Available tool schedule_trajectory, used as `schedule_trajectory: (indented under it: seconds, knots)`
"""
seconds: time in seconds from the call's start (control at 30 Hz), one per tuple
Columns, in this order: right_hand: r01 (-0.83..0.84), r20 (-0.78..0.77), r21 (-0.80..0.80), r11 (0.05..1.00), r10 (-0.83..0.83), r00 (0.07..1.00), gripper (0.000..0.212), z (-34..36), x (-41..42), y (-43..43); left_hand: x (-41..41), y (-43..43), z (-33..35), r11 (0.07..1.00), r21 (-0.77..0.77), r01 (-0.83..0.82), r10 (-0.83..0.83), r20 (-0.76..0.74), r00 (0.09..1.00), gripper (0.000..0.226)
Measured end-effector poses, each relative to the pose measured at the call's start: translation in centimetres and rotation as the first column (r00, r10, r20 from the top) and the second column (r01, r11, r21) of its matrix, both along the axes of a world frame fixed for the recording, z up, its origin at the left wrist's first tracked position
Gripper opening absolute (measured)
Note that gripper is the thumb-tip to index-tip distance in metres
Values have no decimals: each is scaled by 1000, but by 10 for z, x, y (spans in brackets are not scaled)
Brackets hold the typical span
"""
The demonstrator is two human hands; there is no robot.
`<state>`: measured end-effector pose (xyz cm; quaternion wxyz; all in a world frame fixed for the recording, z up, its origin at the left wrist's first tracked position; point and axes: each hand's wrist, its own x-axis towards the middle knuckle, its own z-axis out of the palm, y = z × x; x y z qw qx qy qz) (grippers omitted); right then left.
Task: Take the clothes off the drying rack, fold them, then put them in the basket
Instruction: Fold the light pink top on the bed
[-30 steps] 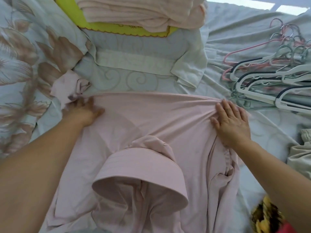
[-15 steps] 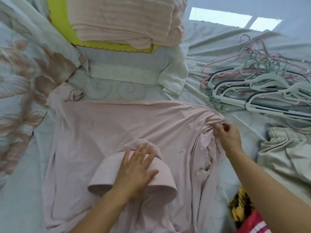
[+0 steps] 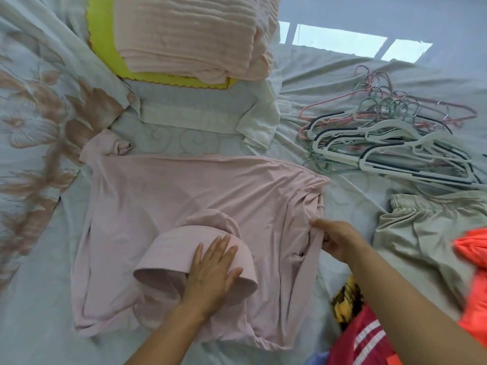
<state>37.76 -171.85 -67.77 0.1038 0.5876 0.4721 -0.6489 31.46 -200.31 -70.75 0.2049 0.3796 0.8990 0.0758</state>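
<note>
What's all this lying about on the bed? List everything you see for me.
pink hooded top: one, pale pink, spread flat in the middle of the bed
folded blanket: one stack, peach, at the top, on a yellow-green cloth
cream garment: one, off-white, folded, between blanket and top
hangers: tangled pile, too many to count, white, pink and green, upper right
beige garment: one, elastic waistband, right of the top
orange cloth: one, bright orange, right edge
red cloth: one, red with white stripes, bottom right
bedsheet: one, pale with brown flowers, left side
left hand: rests flat on the top's hood
right hand: pinches the top's right edge
</note>
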Motion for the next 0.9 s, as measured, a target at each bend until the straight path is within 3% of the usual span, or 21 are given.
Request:
schedule_trajectory:
  seconds: [0.13,0.33,0.47,0.57,0.67,0.73,0.8,0.83,0.9]
  knots:
    - [111,-93,14,994,-109,990,12,26,21,22,3,-2,0,996,-81,-24,29,66,997,61]
    - [420,-280,343,840,-336,900,18,66,65,61,10,-2,2,986,-157,63,-56,50,997,54]
    - [489,-311,264,831,-407,859,12,70,95,58,18,11,10,987,-156,39,-31,57,998,61]
    - [485,-378,220,846,-385,842,16,78,103,45,36,27,19,998,-28,59,-59,17,998,60]
    - [507,-475,220,833,-363,802,17,97,100,35,50,42,29,994,62,91,-97,97,991,58]
    - [487,-482,282,826,-317,817,14,115,90,26,52,46,30,997,77,-8,-5,166,986,81]
    - [448,-532,323,834,-232,814,18,135,71,9,49,43,30,945,174,-276,193,384,903,93]
    - [414,-576,320,852,-172,799,21,143,57,-5,46,41,35,886,208,-415,260,519,814,89]
    - [315,-623,314,896,-56,781,21,153,26,-41,41,31,36,739,249,-627,323,685,653,58]
